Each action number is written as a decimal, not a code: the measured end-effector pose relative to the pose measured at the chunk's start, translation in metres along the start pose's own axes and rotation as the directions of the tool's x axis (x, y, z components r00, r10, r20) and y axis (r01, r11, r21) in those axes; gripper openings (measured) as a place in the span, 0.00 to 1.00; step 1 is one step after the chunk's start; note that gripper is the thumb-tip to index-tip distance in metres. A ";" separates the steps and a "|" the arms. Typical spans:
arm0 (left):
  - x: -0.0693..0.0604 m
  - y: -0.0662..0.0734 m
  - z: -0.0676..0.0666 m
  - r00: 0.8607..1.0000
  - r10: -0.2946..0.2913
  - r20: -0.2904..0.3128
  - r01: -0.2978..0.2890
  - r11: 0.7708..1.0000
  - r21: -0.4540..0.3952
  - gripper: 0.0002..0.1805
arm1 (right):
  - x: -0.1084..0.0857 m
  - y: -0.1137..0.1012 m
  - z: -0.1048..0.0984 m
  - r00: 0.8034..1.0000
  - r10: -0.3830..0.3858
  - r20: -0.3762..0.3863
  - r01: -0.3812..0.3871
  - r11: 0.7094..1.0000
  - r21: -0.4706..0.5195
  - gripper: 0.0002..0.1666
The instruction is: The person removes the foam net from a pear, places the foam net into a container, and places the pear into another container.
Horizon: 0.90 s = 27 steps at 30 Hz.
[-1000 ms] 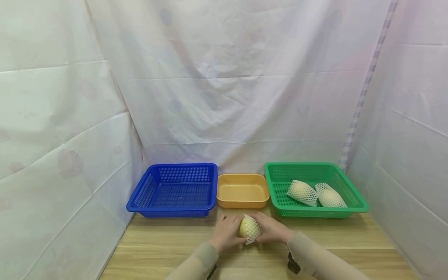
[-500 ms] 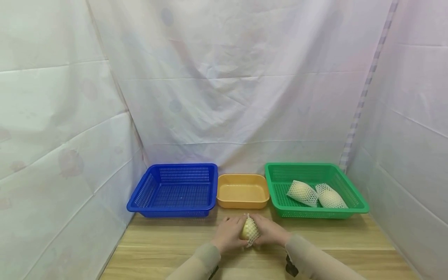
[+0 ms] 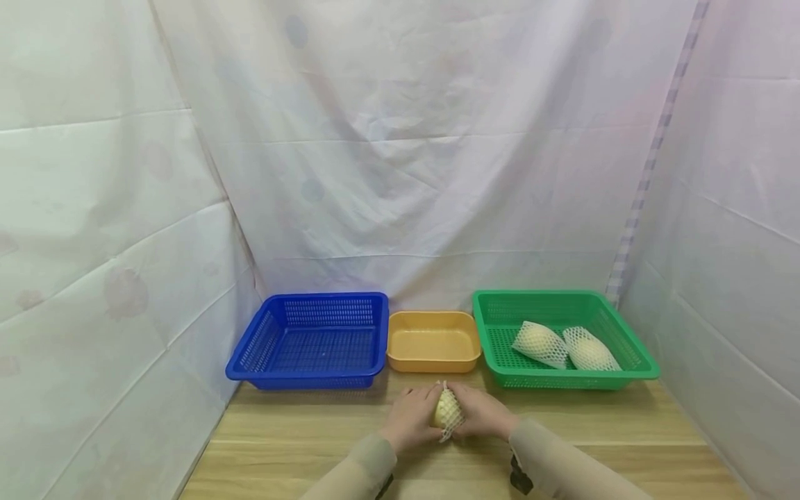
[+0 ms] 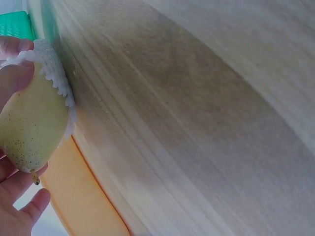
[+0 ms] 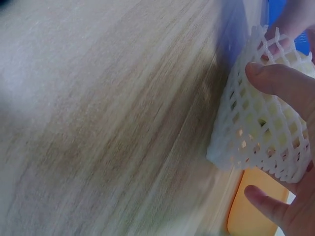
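A yellow-green pear [image 4: 34,118] with dark specks and a short stem is partly inside a white foam net sleeve [image 5: 236,118]. Both hands hold it low over the wooden table, in front of the orange tray. The left hand [image 3: 409,417] grips the pear from its left side, near the bare stem end. From the right, the right hand [image 3: 484,414] holds the netted end, its thumb [image 5: 278,83] pressing on the mesh. In the left wrist view the net's edge lies around the pear's upper part. Fingers hide some of the fruit in the head view.
Behind the hands stand a blue basket [image 3: 306,380] at left, a small orange tray [image 3: 433,364] in the middle and a green basket [image 3: 562,380] at right. Two netted fruits [image 3: 540,344] lie in the green basket. White cloth [image 3: 400,194] hangs around the wooden table [image 3: 281,437].
The foam net covers more of the pear in the head view, with less bare yellow showing at left. Both hands have shifted slightly and stay around the fruit.
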State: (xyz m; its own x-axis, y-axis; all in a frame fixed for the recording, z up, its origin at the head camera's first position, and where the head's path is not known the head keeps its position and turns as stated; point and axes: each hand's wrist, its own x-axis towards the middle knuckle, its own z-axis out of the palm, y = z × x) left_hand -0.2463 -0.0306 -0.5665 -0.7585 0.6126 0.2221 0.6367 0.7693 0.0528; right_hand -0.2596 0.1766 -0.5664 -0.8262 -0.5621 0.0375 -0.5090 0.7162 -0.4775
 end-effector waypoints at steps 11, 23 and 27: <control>0.001 0.002 -0.006 0.999 0.032 -0.021 -0.032 0.999 -0.001 0.47 | -0.005 -0.002 -0.007 1.000 -0.012 -0.023 0.012 1.000 -0.021 0.56; 0.002 -0.001 -0.005 0.999 0.010 -0.033 -0.010 1.000 -0.020 0.47 | -0.006 -0.002 -0.011 0.999 -0.029 -0.041 0.027 0.998 -0.057 0.51; 0.002 -0.002 -0.006 0.999 0.008 -0.038 -0.009 1.000 -0.024 0.46 | -0.006 -0.004 -0.012 0.999 -0.034 -0.043 0.031 0.997 -0.065 0.50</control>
State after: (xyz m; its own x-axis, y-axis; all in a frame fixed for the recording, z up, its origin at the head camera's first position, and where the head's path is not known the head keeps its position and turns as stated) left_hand -0.2483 -0.0317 -0.5601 -0.7476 0.6115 0.2591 0.6467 0.7591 0.0745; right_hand -0.2554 0.1821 -0.5537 -0.8181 -0.5677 0.0913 -0.5490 0.7240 -0.4176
